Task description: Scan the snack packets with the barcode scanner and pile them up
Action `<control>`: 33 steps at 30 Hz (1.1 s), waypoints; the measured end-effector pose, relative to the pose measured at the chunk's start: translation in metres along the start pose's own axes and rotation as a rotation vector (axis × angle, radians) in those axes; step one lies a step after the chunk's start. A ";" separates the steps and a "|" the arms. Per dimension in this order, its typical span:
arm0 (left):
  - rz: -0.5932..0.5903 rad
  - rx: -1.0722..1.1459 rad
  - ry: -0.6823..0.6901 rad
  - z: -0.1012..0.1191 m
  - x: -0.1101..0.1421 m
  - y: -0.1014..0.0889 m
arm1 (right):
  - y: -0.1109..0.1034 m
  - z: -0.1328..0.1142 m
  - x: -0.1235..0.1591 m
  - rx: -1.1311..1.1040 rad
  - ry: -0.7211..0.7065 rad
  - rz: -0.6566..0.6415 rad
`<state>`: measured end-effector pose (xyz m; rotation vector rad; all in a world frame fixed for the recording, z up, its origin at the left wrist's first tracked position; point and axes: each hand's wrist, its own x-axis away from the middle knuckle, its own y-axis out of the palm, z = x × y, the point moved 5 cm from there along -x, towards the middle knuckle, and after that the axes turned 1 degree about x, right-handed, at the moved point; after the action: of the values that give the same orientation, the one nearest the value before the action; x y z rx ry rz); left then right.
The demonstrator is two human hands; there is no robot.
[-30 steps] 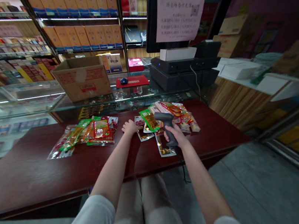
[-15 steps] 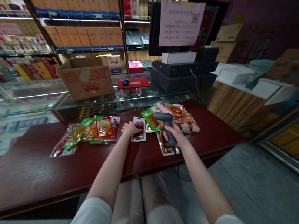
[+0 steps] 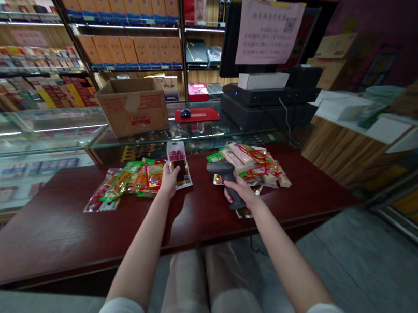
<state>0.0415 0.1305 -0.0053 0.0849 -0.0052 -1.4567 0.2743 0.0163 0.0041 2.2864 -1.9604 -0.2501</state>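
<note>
My left hand (image 3: 170,178) grips the lower left edge of a white-topped snack packet (image 3: 178,157) with a dark window, which is tilted up above the table. Close by on the left lies a pile of orange, green and red snack packets (image 3: 134,180). My right hand (image 3: 238,192) is wrapped around the handle of a dark grey barcode scanner (image 3: 220,168), its head pointing left and its cable hanging over the table edge. Behind and beside the scanner is a second pile of snack packets (image 3: 259,162), partly hidden by the scanner and my hand.
The dark red table (image 3: 68,240) stands against a glass counter (image 3: 93,147). On the counter are an open cardboard box (image 3: 134,107), a mouse (image 3: 185,113) on a red mat (image 3: 206,114), and a black till (image 3: 261,112) below a monitor bearing a paper notice (image 3: 267,32).
My left hand has moved left with the white-topped packet, away from the right pile and up beside the left pile. The scanner has shifted slightly left over the right pile.
</note>
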 end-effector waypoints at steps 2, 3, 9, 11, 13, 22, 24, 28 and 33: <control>0.037 0.157 0.020 0.004 -0.002 -0.012 | 0.011 0.003 -0.002 -0.007 -0.003 -0.046; 0.047 0.207 0.024 0.006 -0.003 -0.017 | 0.016 0.005 -0.002 -0.007 0.000 -0.065; 0.082 0.198 0.057 0.018 -0.002 -0.028 | 0.041 0.011 -0.001 0.004 0.014 -0.136; 0.084 0.183 0.072 0.018 -0.001 -0.029 | 0.045 0.009 0.000 0.016 0.011 -0.150; 0.096 0.101 0.103 0.021 0.000 -0.032 | 0.046 0.007 0.002 0.018 0.006 -0.153; 0.236 -1.104 0.137 0.058 0.013 -0.086 | -0.001 -0.006 0.021 0.020 -0.005 -0.013; 0.315 -1.250 0.230 0.064 0.019 -0.092 | -0.018 -0.008 0.025 -0.004 -0.016 0.052; 0.172 -1.340 0.447 0.057 0.027 -0.081 | -0.048 -0.018 0.030 -0.052 -0.058 0.177; -0.024 -1.431 0.343 0.044 0.027 -0.055 | -0.069 -0.025 0.034 -0.044 -0.056 0.211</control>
<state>-0.0119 0.0947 0.0335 -0.8301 1.2893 -1.1661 0.3513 -0.0075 0.0132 2.0473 -2.1797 -0.3349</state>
